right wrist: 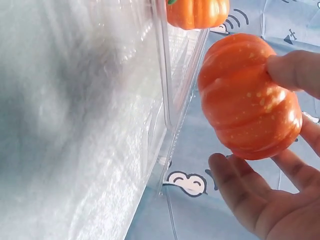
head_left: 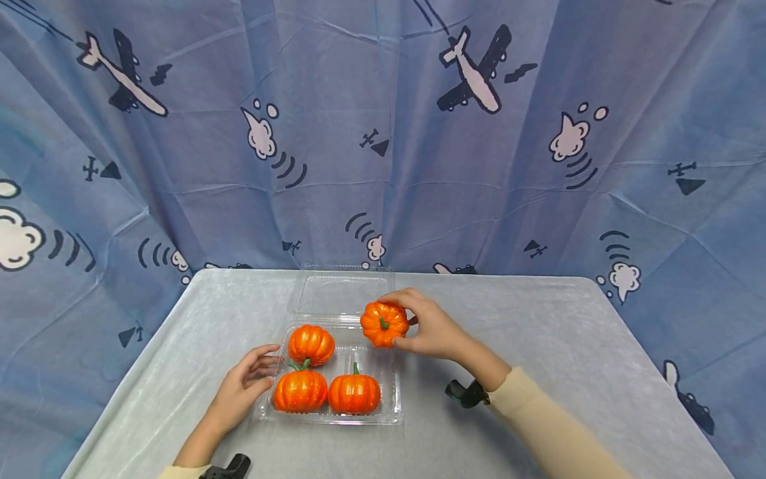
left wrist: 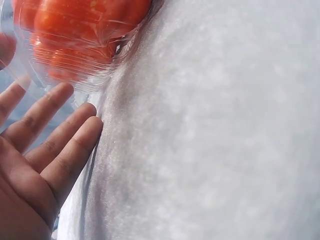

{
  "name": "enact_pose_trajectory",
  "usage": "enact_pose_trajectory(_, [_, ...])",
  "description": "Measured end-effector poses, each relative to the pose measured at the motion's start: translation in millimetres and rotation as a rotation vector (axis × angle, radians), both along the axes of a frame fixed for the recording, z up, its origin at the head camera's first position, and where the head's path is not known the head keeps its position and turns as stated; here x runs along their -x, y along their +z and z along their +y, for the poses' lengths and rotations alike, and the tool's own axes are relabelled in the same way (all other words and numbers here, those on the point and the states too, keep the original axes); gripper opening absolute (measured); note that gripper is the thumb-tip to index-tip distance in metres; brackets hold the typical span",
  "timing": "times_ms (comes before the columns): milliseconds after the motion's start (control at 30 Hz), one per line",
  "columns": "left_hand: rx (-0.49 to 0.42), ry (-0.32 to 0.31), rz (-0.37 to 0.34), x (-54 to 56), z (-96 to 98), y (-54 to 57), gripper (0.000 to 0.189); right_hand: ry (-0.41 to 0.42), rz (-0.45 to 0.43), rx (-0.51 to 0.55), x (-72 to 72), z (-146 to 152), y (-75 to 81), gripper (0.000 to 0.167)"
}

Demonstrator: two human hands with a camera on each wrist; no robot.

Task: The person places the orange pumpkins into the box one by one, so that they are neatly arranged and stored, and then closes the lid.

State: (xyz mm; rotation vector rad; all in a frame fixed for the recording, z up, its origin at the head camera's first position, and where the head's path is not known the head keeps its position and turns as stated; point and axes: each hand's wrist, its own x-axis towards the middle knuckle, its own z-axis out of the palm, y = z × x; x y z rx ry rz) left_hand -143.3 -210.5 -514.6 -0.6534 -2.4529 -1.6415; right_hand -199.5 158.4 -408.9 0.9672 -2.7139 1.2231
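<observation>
My right hand (head_left: 433, 326) grips a small orange pumpkin (head_left: 383, 324) with a green stem, raised over the back right part of a clear plastic container (head_left: 389, 399). In the right wrist view, the thumb lies on one side of this pumpkin (right wrist: 250, 97) and the fingers on the other. Three more pumpkins sit in the container: one at the back left (head_left: 311, 344), one at the front left (head_left: 300, 391) and one at the front right (head_left: 354, 394). My left hand (head_left: 242, 389) is at the container's left side, its fingers extended along the wall in the left wrist view.
The container's clear lid (head_left: 341, 295) lies folded back toward the table's far edge. A pale grey cloth covers the table (head_left: 509, 313). Behind it hangs a blue curtain (head_left: 335, 133) printed with planes and clouds. Each wrist wears a black camera strap (head_left: 467, 394).
</observation>
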Motion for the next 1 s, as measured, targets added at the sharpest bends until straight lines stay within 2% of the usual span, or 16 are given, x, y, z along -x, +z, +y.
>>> enact_pose_trajectory(300, [-0.014,-0.009,-0.005,0.1,-0.6,-1.4,0.05,0.042,0.02,-0.026,-3.1,-13.0,-3.1,0.063])
enact_pose_trajectory(567, [-0.011,-0.003,-0.008,-0.3,0.1,-0.8,0.049,0.055,0.108,-0.125,-2.7,-19.1,-10.4,0.062])
enact_pose_trajectory(1000, [-0.004,0.007,-0.01,-0.6,-0.2,0.0,0.049,0.108,0.175,-0.224,0.1,-25.8,-21.8,0.059])
